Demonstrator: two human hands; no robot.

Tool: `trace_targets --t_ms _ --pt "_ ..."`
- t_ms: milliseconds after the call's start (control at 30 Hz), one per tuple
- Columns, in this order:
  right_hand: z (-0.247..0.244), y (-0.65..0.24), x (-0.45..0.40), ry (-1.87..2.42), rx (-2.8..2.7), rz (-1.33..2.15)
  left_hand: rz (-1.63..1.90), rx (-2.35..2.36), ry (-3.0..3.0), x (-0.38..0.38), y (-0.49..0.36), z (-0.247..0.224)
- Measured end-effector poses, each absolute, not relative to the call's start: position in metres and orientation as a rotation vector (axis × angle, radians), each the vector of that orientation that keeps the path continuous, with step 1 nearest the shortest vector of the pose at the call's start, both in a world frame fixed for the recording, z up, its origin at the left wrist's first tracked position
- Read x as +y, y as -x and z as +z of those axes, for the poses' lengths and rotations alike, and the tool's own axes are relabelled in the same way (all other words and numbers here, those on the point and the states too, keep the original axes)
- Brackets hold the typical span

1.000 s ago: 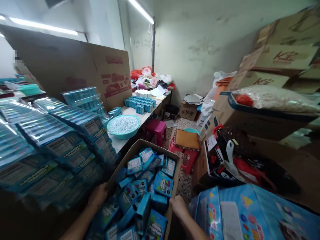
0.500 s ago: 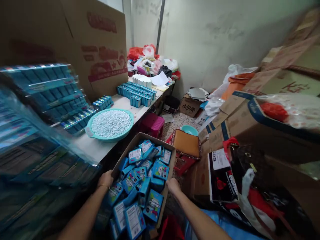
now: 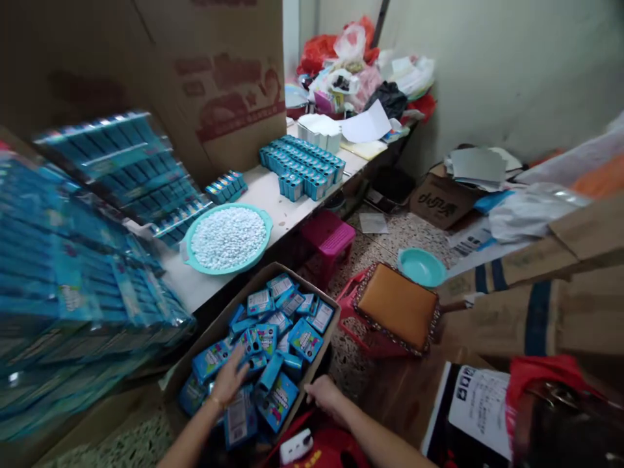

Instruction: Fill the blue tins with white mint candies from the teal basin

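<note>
A cardboard box, tilted, holds a loose pile of small blue candy boxes. My left hand is over the pile inside it, fingers stretched out and slightly blurred, resting on or just above the candy boxes; no box shows in its grasp. At the right rim of the cardboard box, my right hand has its fingers curled in against the edge. A turquoise basin full of small white pieces sits on the white table beyond the cardboard box.
Rows of open blue boxes stand on the table, with stacked blue packs at left. A pink stool, a cushioned red stool and a turquoise bowl are on the floor. Cartons crowd the right.
My left hand has left the box's left rim and moved in over the candy boxes. My right hand stays at the right rim. The view has swung and dipped.
</note>
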State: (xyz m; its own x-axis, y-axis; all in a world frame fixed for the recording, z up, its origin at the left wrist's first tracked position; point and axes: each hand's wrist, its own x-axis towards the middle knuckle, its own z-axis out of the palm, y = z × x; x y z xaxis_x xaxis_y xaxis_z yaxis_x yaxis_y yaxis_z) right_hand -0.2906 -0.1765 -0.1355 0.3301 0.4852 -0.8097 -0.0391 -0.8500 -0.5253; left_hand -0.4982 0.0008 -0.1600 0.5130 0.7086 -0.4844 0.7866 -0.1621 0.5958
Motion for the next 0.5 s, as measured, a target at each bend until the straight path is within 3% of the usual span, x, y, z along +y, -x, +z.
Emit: trace_targets --t_ms 167,367,500 --pt "-0.083 0.275 -0.111 1.876 -0.389 1.411 0.011 1.049 -1.536 -0.068 0.539 -0.125" --pt "-0.017 0.266 0.067 1.650 -0.540 1.208 0.119 1.321 -1.263 -0.097 0.623 -0.101" --pt "-0.007 0.259 0.115 1.745 -0.719 1.158 0.143 1.515 -1.193 -0.093 0.645 -0.094"
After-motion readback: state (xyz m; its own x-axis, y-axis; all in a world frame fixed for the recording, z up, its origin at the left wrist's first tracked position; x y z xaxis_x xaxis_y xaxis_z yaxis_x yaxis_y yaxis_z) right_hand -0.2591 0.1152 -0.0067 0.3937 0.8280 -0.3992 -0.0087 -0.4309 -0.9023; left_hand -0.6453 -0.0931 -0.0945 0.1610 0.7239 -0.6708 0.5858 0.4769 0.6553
